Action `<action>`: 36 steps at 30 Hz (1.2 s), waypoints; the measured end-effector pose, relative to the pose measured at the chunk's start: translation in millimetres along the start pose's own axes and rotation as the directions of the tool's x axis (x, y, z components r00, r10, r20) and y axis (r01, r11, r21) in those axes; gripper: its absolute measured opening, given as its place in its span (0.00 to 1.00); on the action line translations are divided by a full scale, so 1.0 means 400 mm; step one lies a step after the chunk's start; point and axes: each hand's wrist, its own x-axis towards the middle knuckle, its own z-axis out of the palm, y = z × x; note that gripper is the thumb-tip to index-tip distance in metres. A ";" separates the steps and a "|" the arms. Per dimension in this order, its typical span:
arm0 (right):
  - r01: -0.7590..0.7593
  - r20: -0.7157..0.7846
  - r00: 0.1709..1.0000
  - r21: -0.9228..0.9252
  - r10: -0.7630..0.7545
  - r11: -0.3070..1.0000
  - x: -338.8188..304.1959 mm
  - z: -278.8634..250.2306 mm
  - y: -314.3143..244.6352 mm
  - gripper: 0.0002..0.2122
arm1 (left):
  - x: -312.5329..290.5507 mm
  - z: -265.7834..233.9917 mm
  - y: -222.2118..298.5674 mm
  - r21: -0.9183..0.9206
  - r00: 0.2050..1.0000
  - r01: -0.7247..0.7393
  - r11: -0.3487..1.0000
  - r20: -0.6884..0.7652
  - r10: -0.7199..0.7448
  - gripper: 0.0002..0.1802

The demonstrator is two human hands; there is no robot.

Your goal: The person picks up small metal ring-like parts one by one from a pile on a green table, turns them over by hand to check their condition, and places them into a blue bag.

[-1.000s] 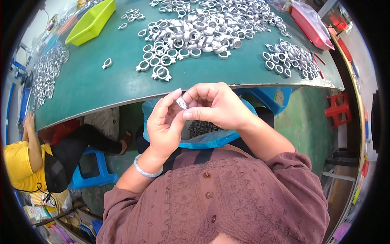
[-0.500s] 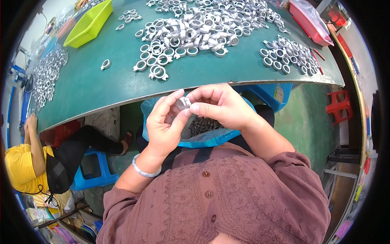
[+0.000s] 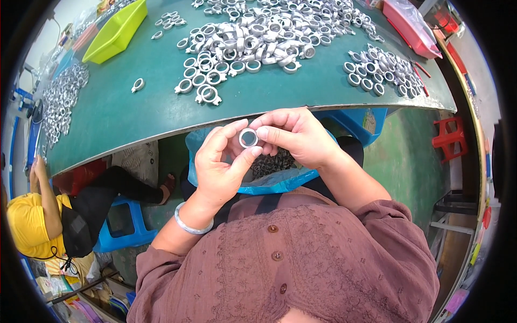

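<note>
A silver metal ring (image 3: 248, 131) is pinched between my two hands, its round opening facing up toward me. My left hand (image 3: 221, 157) grips its left side with thumb and fingertips. On the other side, the thumb and fingers of my right hand (image 3: 295, 135) hold it too. Below the hands sits a blue plastic bag (image 3: 280, 187) in my lap, with many small dark pieces (image 3: 273, 164) inside. Beyond them, a big heap of similar silver rings (image 3: 258, 40) covers the middle of the green table (image 3: 129, 116).
A smaller ring pile (image 3: 379, 70) lies at right near a pink tray (image 3: 412, 32). One lone ring (image 3: 138, 85) rests left of the heap, below a lime-green tray (image 3: 116, 31). A person in yellow (image 3: 35, 223) sits at left. The table's near edge runs just beyond my hands.
The ring has been turned between my fingers, so its opening now faces me instead of its side. My right fingers have shifted slightly on it.
</note>
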 end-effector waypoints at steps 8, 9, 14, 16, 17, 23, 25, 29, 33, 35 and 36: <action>0.271 0.073 0.962 -0.135 -0.263 0.953 -0.009 -0.008 0.013 0.07 | -0.006 -0.009 0.012 -0.266 0.978 0.205 0.942 0.086 -0.189 0.26; 0.270 0.074 0.962 -0.136 -0.262 0.953 -0.010 -0.008 0.014 0.07 | -0.004 -0.004 0.014 -0.225 0.992 0.123 0.967 0.060 -0.112 0.27; 0.246 0.038 0.969 -0.011 -0.245 0.969 -0.018 -0.002 0.015 0.14 | 0.001 -0.004 0.009 -0.058 0.995 -0.084 0.995 0.050 0.087 0.32; 0.255 0.036 0.966 -0.014 -0.255 0.967 -0.017 0.003 0.014 0.13 | 0.000 -0.004 0.010 -0.054 0.995 -0.090 0.995 0.037 0.092 0.33; 0.265 0.033 0.964 -0.017 -0.265 0.964 -0.016 0.005 0.014 0.13 | 0.000 -0.004 0.010 -0.054 0.995 -0.089 0.995 0.036 0.091 0.33; 0.470 0.081 0.873 -0.402 -0.481 0.786 0.011 -0.008 -0.011 0.16 | -0.006 -0.010 -0.006 -0.005 0.996 -0.091 0.996 0.023 0.091 0.33; 0.531 0.095 0.807 -0.550 -0.583 0.645 0.048 -0.013 -0.016 0.15 | -0.005 -0.013 -0.016 0.116 0.996 -0.052 0.992 0.074 0.043 0.29; 0.568 0.278 0.699 -0.775 -0.659 0.276 0.127 0.015 -0.023 0.10 | -0.006 -0.014 -0.011 0.382 0.962 -0.076 0.921 0.271 -0.033 0.24; 0.453 0.349 0.799 -0.885 -0.489 0.110 0.174 0.034 -0.037 0.10 | 0.001 -0.023 0.001 0.366 0.981 -0.001 0.930 0.179 -0.070 0.16; 0.450 0.369 0.804 -0.890 -0.466 0.071 0.174 0.037 -0.041 0.10 | 0.000 -0.035 0.000 0.342 0.988 0.008 0.940 0.145 -0.062 0.15; 0.440 0.382 0.812 -0.897 -0.441 0.033 0.171 0.036 -0.043 0.10 | -0.001 -0.039 -0.003 0.312 0.992 0.017 0.950 0.116 -0.055 0.14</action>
